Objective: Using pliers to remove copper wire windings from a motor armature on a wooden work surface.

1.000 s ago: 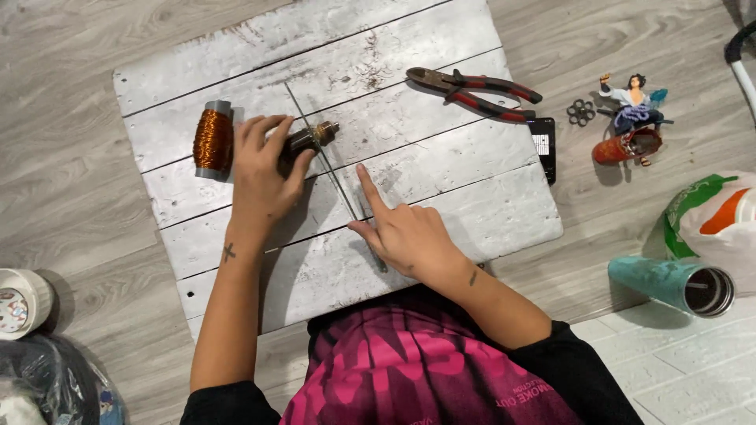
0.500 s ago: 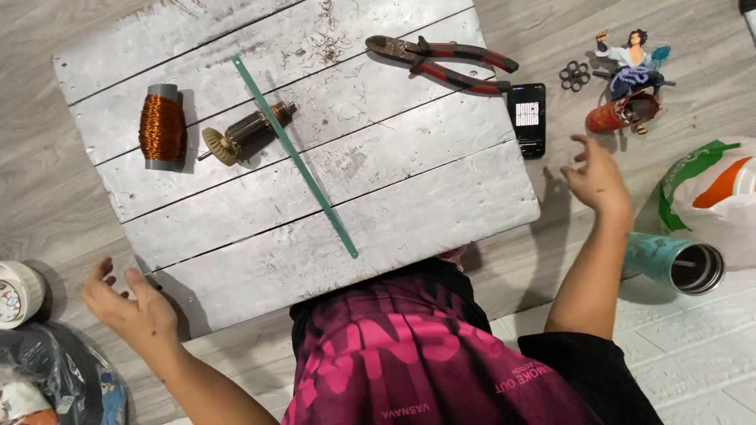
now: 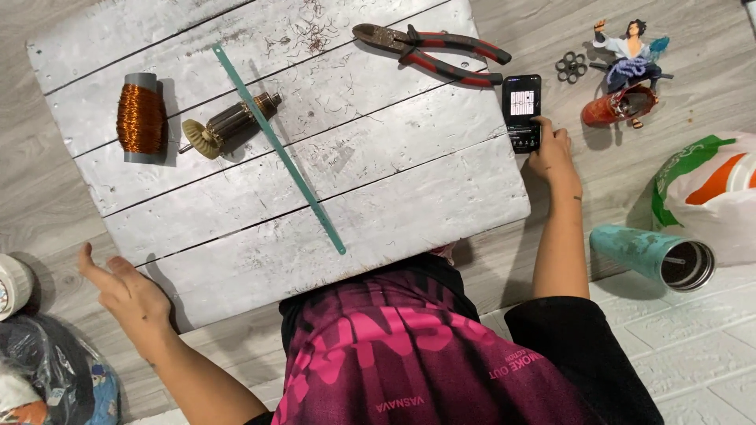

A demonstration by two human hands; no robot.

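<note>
Whitewashed board (image 3: 378,228), right hand (image 3: 551,153) fingertips covering phone (image 3: 522,110) lower edge

A whitewashed plank surface (image 3: 378,197) is seen on grey wood-grain floor. A spool (image 3: 140,118) is wound in copper-orange wire. The long strip (image 3: 277,148) is coloured teal-green. Red-and-black handles are shown on the pliers (image 3: 429,51). The phone (image 3: 521,112) is black, the tumbler (image 3: 650,253) mottled turquoise.
</note>
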